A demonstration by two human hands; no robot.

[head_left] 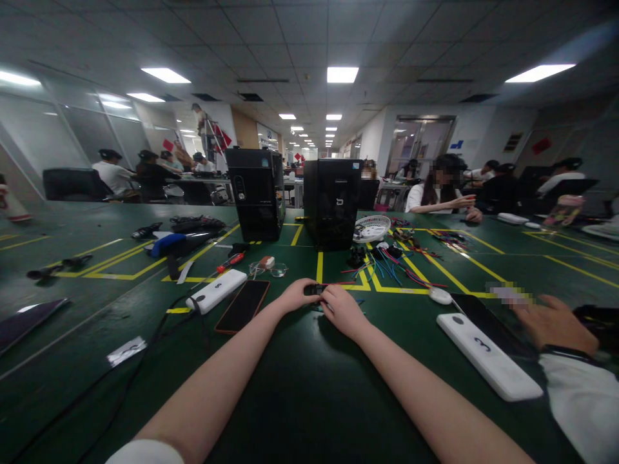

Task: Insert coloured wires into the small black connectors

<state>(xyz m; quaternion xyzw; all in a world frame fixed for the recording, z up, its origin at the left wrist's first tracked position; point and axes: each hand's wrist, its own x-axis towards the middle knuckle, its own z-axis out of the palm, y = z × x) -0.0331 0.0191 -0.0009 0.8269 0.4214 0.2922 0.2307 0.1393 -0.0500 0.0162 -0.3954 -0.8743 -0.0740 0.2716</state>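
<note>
Over the green table, my left hand (298, 295) is closed around one end of a small black part (314, 290), probably a connector, though it is too small to be sure. My right hand (342, 309) meets it from the other side, fingers pinched together at its right end; what they grip is mostly hidden. A thin red wire (341, 283) runs just behind my right hand, and a few bluish wire ends lie by its fingers. Beyond to the right lies a loose heap of blue and red wires (387, 265) with black connectors (356, 256).
Two black computer towers (255, 193) (333, 203) stand ahead. Leftward lie a dark phone (243, 306), a white power bank (217, 291), glasses (275, 269) and a red screwdriver (231, 262). Rightward are another power bank (488, 354), a white basket (372, 228) and a co-worker's hand (556, 325).
</note>
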